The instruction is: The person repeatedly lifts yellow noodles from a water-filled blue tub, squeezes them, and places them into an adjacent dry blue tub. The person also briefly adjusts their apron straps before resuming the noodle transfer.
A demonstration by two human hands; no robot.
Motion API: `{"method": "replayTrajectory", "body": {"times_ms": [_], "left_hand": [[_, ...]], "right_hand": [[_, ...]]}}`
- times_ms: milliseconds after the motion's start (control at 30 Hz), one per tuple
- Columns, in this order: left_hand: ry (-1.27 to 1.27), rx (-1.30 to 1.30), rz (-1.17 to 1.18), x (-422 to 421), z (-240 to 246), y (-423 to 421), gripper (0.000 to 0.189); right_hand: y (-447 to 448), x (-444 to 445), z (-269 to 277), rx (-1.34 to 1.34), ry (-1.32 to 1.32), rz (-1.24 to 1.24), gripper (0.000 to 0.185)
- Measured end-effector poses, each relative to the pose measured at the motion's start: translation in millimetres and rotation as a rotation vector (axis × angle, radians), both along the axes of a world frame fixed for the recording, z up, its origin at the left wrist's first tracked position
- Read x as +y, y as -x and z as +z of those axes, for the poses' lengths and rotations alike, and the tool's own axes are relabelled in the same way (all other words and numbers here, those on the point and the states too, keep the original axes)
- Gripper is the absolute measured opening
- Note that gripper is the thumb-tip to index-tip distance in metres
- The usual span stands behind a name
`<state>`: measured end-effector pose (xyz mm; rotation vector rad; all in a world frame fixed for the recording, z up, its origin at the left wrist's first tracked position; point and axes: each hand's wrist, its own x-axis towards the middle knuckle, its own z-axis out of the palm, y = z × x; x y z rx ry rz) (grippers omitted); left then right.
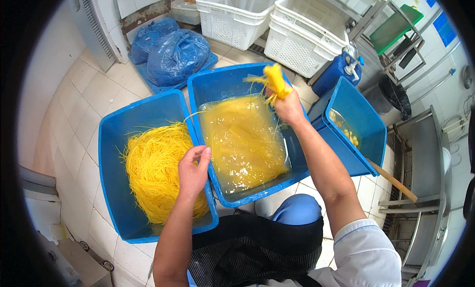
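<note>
My right hand (288,106) is raised over the far right part of a blue plastic tub (260,200) and grips a bunch of yellow strips (274,79). Loose ends hang from that bunch. Below it, the tub holds cloudy yellowish water (241,146) with yellow strands under the surface. My left hand (193,170) is at the adjoining rims of the two tubs, its fingers curled and thumb close to the index finger; whether anything is pinched there is unclear. Under and beside it, a second blue tub (115,138) holds a heap of thin yellow shreds (159,168).
A tilted blue bin (367,112) on the right contains yellow pieces and a wire strainer; a wooden handle (393,181) sticks out beside it. Stacked white crates (300,46), a blue jerrycan (334,73) and filled blue plastic bags (178,53) stand beyond the tubs.
</note>
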<state>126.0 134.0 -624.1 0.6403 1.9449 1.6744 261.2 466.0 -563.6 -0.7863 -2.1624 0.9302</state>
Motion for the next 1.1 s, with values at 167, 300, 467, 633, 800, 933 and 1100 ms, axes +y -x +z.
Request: {"method": "replayTrajectory", "body": {"times_ms": [167,300,467,633,800,933,1100], "left_hand": [[-0.113,-0.380,0.075,31,45,-9,0.060],[-0.466,-0.943,0.126,34,64,18,0.069],[-0.837,-0.889,0.492,-6,40,71,0.057],[-0.603,-0.658,0.503,-43,22,83,0.052],[-0.103,-0.351,0.443,-65,10,84,0.059],[0.067,-0.027,0.553,-76,-21,88,0.068],[-0.100,-0.280,0.474,-100,-47,109,0.040]], "right_hand": [[67,-54,67,0.509,0.415,0.171,0.024],[136,-144,64,0.637,0.849,0.267,0.035],[185,-240,7,0.717,1.483,0.153,0.038],[165,-306,-61,-0.086,0.574,0.065,0.037],[162,-317,-76,-0.646,0.228,0.437,0.042],[163,-322,-75,-0.622,0.128,0.641,0.036],[152,-330,-80,-0.604,-0.188,0.746,0.034]]}}
